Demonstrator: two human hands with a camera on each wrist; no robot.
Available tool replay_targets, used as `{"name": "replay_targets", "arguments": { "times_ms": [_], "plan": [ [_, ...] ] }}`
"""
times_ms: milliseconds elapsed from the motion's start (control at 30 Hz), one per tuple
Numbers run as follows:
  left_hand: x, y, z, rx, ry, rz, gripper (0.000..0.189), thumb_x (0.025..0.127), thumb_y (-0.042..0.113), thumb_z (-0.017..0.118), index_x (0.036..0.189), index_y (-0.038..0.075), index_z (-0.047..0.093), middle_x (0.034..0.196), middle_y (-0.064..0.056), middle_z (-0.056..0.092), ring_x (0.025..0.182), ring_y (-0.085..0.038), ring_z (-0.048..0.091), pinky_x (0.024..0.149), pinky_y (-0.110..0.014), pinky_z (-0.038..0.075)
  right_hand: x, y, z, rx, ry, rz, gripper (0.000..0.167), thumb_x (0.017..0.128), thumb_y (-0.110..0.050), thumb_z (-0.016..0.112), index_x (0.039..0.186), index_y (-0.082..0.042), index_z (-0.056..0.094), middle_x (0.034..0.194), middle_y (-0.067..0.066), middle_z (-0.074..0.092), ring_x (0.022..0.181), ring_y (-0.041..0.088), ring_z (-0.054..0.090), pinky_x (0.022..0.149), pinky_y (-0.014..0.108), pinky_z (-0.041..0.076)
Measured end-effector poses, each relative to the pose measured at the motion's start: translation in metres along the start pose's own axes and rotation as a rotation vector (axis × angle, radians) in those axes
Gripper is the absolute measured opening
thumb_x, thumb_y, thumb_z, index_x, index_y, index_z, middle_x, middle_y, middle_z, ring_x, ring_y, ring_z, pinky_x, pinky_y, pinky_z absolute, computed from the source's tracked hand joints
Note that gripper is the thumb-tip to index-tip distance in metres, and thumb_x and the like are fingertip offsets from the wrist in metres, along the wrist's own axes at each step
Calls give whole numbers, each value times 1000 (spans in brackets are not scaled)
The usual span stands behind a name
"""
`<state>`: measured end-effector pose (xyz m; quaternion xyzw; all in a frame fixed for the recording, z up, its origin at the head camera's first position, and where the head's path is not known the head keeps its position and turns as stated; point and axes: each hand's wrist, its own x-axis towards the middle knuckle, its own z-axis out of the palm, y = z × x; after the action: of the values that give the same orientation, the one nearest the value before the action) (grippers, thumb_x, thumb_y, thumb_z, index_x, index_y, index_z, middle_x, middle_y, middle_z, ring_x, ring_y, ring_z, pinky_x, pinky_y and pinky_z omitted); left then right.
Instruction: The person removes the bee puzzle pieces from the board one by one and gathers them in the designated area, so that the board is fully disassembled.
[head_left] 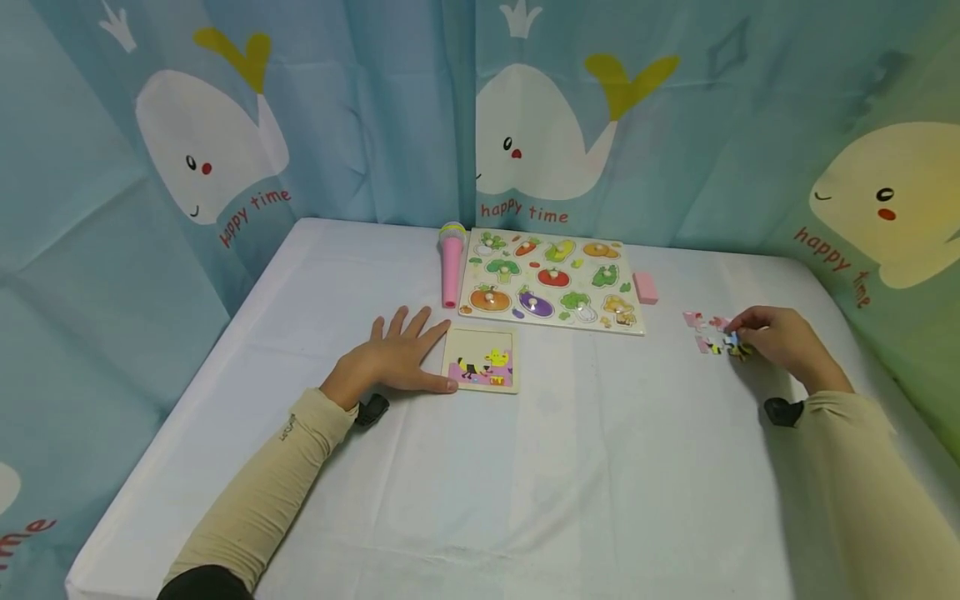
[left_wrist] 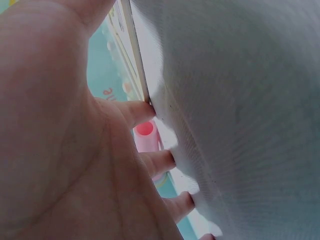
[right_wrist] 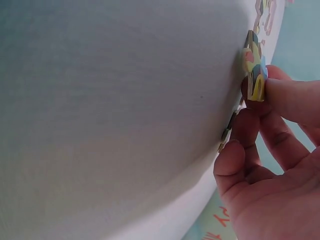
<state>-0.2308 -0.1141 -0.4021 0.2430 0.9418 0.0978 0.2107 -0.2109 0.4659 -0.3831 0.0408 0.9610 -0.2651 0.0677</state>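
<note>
Jigsaw pieces point(head_left: 715, 347) lie on the right, before a blue curtain point(head_left: 397, 125) printed "happy time" in red, on a white-clothed surface point(head_left: 600, 467). Lettering on the beige left sleeve point(head_left: 262, 487) is too small to read. Far centre lies a vegetable peg puzzle point(head_left: 527, 282). The left hand point(head_left: 393, 358), grip wide, spreads its fingers at the left edge of a partly filled wooden jigsaw tray point(head_left: 480, 340). A pink toy microphone point(head_left: 452, 267) lies just left of the vegetable puzzle, a pink block point(head_left: 646, 287) just right. The right hand point(head_left: 783, 342), grip narrow, pinches one piece point(right_wrist: 258, 87).
</note>
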Motion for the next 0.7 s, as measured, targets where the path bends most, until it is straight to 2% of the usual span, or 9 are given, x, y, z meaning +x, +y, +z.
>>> {"name": "replay_targets", "arguments": {
  "times_ms": [200, 467, 700],
  "plan": [
    [0, -1, -1, -12, -2, 5, 111, 93, 71, 67, 174, 18, 13, 178, -19, -3, 160, -49, -9, 121, -73, -4, 1, -2, 1, -6, 6, -3, 28, 110, -7, 52, 127, 11, 62, 121, 32, 59, 104, 42, 50, 80, 47, 42],
    [1, -2, 0, -27, 4, 19, 112, 92, 74, 67, 174, 16, 15, 178, -21, 0, 160, -50, -8, 121, -73, -3, 1, -3, 1, -38, 2, 21, 29, 109, -9, 53, 128, 12, 62, 111, 27, 63, 98, 41, 52, 78, 46, 44],
    [-1, 0, -1, -4, 1, 8, 110, 94, 70, 67, 174, 17, 13, 178, -20, -3, 160, -49, -9, 122, -72, -4, -3, -4, 2, -64, 73, -4, 29, 108, -9, 52, 123, 13, 65, 107, 28, 66, 92, 39, 56, 75, 45, 44]
  ]
}}
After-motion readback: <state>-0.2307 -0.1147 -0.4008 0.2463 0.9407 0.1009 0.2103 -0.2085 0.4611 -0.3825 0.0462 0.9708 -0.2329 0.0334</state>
